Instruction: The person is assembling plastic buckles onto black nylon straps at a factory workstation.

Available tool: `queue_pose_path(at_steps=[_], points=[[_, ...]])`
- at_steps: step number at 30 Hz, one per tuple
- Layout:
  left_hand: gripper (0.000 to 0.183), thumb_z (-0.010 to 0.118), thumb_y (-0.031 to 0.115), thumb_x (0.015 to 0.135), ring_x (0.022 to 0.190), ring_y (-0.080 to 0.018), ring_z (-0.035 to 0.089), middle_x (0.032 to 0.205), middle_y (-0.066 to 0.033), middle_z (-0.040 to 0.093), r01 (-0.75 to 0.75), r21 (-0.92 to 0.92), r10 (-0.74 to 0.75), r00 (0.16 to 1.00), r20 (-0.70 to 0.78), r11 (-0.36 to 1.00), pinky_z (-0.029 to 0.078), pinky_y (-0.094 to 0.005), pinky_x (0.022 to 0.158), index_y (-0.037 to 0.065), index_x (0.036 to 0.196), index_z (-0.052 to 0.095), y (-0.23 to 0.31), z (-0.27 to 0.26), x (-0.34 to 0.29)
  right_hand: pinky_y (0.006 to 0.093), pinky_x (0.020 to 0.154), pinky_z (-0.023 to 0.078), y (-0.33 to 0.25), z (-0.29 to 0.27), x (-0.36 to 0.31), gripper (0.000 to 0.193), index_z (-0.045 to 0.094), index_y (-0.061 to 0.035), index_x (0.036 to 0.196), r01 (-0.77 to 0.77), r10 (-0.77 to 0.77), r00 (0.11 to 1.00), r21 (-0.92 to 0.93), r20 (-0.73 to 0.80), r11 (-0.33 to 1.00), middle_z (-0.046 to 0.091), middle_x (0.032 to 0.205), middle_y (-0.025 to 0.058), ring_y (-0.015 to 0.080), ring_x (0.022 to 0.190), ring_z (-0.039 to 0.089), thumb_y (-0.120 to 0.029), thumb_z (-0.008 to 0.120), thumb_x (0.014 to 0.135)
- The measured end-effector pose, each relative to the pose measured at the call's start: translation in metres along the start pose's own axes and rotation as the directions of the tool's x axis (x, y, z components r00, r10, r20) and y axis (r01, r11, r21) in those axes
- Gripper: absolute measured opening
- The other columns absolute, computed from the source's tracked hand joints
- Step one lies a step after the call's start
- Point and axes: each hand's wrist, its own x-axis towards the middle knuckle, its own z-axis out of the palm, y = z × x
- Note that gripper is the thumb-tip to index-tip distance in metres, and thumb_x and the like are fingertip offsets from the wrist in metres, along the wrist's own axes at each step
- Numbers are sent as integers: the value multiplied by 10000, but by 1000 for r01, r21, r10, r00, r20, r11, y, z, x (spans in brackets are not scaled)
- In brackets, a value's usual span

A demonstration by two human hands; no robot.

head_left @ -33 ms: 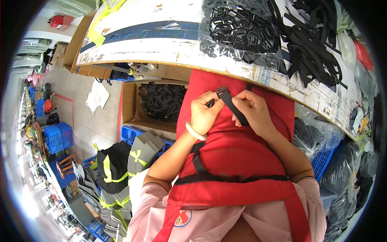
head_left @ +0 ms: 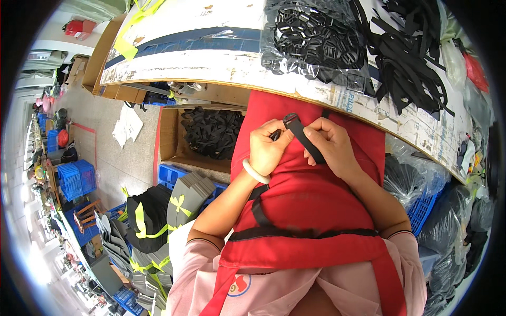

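Note:
Over the red apron point(head_left: 295, 195) on my lap, both hands work on one short black webbing strap point(head_left: 307, 141). A black plastic buckle point(head_left: 290, 118) sits at the strap's upper left end. My left hand point(head_left: 264, 150) is closed, thumb and fingertips pinched beside the buckle, with a small black piece showing between the fingers. Whether that piece belongs to the same strap, I cannot tell. My right hand point(head_left: 333, 146) pinches the strap between thumb and fingers. The strap's lower end hangs by the right fingertips.
On the white table point(head_left: 211, 63) ahead lie a clear bag of black buckles point(head_left: 316, 39) and a heap of black straps point(head_left: 408, 68). A cardboard box point(head_left: 169, 134) of black pieces stands below left. Tied grey stacks point(head_left: 187, 197) are at left, a blue crate point(head_left: 421, 213) at right.

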Motion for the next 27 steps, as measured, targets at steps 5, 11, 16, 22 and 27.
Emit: queue_pose_path(at_steps=[5, 11, 16, 22, 27], points=[[40, 671, -21, 802, 617, -64, 492, 698, -1, 573, -186, 204, 182, 983, 37, 961, 383, -222, 540, -7, 839, 674, 1, 1, -1, 228, 448, 465, 3, -1, 2, 179, 557, -2, 916, -13, 13, 1000, 4, -27, 1000, 615, 659, 88, 116, 487, 575, -176, 542, 952], [107, 676, -46, 759, 653, -128, 569, 735, -71, 609, -269, 357, 278, 960, 27, 894, 448, -250, 590, -24, 863, 664, 6, 2, -2, 232, 457, 468, 4, 0, 2, 168, 556, -11, 919, -50, 55, 998, 146, -33, 988, 615, 671, 86, 119, 490, 569, -177, 557, 942], [197, 654, -87, 741, 682, -161, 601, 811, -90, 628, -487, 481, 470, 867, 165, 729, 478, -287, 610, -25, 928, 661, -5, 1, 1, 207, 492, 460, 10, 5, 10, 185, 566, -26, 973, 52, -37, 990, 115, -133, 992, 615, 726, 52, 80, 549, 562, -209, 553, 952], [192, 607, -8, 847, 685, -154, 599, 866, -112, 646, 17, -161, 13, 983, 181, 987, 445, -248, 487, -23, 1033, 652, -2, -14, -1, 210, 668, 469, 8, -13, 12, 185, 616, -14, 1016, -71, 69, 997, 101, 25, 992, 643, 839, 32, 93, 731, 596, -178, 588, 934], [204, 596, 119, 922, 476, -68, 504, 721, -114, 642, 452, -471, -350, 890, 292, 757, 294, -164, 365, -41, 1036, 650, 3, -8, 3, 210, 687, 442, 19, -9, 10, 93, 634, -22, 936, 330, -356, 935, -337, -14, 882, 609, 794, 16, 102, 739, 577, -86, 644, 869]])
